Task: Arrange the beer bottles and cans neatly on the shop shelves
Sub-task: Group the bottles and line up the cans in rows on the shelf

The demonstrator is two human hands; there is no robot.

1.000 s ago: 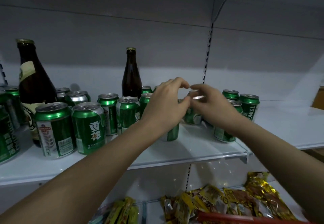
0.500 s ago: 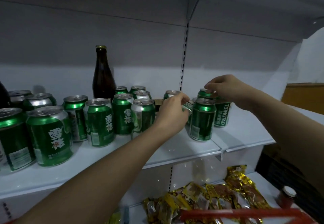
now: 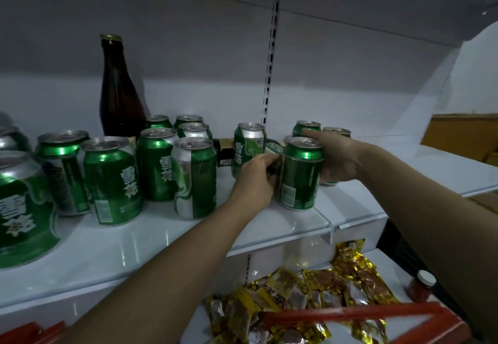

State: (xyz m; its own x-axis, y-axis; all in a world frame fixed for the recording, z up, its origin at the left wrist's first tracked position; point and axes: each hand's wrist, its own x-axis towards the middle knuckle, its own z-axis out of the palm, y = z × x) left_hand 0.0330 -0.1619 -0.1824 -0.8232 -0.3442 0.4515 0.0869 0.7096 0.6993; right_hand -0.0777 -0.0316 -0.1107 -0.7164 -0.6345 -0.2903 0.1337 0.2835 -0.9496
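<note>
Green beer cans [image 3: 157,164] crowd the white shelf [image 3: 161,238] across the left and centre of the frame, all standing upright, with a tall brown bottle [image 3: 118,87] upright behind them at upper left. Near the middle, the left hand [image 3: 256,179] reaches in between two cans, its fingers curled round something dark that lies low on the shelf; it looks like a bottle on its side [image 3: 225,152], whose dark body and label show just behind a silver-and-green can [image 3: 249,147]. What exactly the fingers grip is hard to tell. To the right, the right hand [image 3: 336,155] wraps round the back of the front green can [image 3: 300,172], fingers spread along its far side, with the index finger touching the rim of another can [image 3: 305,128] behind it. One more can top [image 3: 336,131] peeks out beyond the wrist. On the lower shelf, at the bottom centre and right, lie yellow and gold snack packets [image 3: 310,289], next to a small red-capped jar [image 3: 420,285]. A red basket rim [image 3: 350,314] crosses the bottom edge.
</note>
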